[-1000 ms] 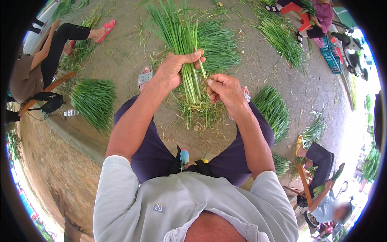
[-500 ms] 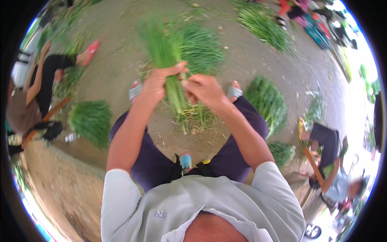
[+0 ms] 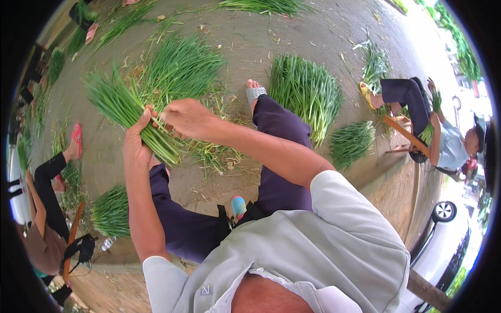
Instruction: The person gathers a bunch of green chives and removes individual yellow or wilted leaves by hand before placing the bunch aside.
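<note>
My left hand [image 3: 137, 143] is closed round a thick bunch of green chives [image 3: 116, 101], their leaf tips pointing up and left, their pale stem ends down and right. Against the stems, my right hand [image 3: 187, 119] has its fingers curled in a pinch, seemingly on a chive stalk close to my left thumb; the fingertips are partly hidden. Just beyond both hands, a loose heap of chives [image 3: 182, 68] lies on the ground. Pale and yellowish trimmings [image 3: 214, 151] are strewn below it, between my feet.
To the right stand a large chive bundle [image 3: 305, 94] and a smaller one [image 3: 352, 142]. Another bundle [image 3: 111, 211] lies at left, near a clear bottle [image 3: 108, 243]. Seated people work at left [image 3: 49, 245] and right [image 3: 449, 141]. A white vehicle [image 3: 443, 250] is at lower right.
The view has swung right, so the surroundings shift left in it. My left hand has tilted the bunch leftward; my right hand stays pinched at its stems.
</note>
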A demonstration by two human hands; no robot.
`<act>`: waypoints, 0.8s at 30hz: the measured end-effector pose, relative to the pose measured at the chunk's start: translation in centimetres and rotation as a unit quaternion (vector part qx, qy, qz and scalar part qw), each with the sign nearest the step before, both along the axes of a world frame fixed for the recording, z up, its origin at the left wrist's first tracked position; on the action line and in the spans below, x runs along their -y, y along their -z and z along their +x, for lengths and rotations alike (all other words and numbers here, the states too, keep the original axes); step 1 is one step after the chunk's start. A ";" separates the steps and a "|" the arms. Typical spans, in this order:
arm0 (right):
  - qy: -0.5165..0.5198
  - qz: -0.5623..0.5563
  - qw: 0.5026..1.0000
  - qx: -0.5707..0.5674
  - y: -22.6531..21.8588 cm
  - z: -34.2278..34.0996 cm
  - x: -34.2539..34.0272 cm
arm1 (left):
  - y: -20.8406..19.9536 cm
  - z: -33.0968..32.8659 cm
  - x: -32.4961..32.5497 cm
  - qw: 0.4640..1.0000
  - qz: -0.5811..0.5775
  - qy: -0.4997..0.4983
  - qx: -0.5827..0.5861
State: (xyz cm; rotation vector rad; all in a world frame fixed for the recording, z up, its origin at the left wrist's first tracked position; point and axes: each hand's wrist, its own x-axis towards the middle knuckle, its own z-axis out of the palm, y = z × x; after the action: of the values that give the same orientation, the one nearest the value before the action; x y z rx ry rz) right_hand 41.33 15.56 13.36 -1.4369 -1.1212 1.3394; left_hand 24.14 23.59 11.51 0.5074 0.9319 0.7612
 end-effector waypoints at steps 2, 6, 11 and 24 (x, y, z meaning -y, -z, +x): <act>-0.025 -0.020 0.999 0.008 -0.9 0.0 0.3 | 0.1 0.5 0.3 1.000 0.005 -0.002 -0.021; 0.000 0.079 0.987 0.142 0.3 -0.3 -0.1 | 0.6 0.8 0.3 0.999 0.004 0.016 -0.028; -0.023 0.067 0.979 0.189 -0.1 -0.2 -0.2 | 1.9 0.5 -0.7 1.000 0.006 0.003 -0.011; 0.019 0.148 0.964 0.221 1.7 0.0 -0.5 | 2.6 1.0 -1.2 0.999 0.009 0.026 0.041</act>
State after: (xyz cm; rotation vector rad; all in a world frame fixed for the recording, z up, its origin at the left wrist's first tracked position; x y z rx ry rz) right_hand 41.37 16.07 11.68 -1.5582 -1.4995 0.7934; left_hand 25.13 24.78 8.91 0.5106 0.8343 0.7375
